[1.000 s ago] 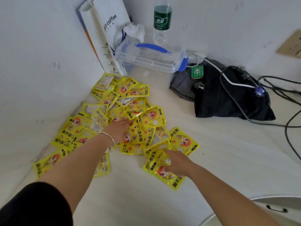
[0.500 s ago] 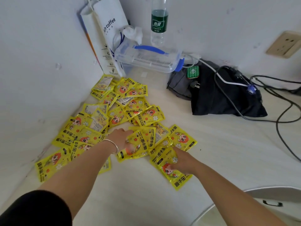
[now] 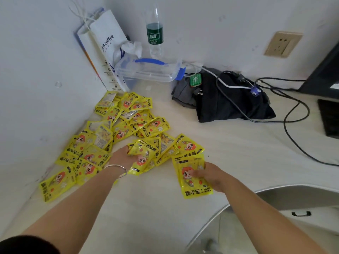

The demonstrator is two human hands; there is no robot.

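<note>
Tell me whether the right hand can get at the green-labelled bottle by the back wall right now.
Probably not directly: the right hand is busy pinching a yellow packet, and the bottle stands far back, behind the clear box.

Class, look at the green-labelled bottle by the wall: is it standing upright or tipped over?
Upright: the bottle stands on its base behind the clear box, neck pointing up.
</note>
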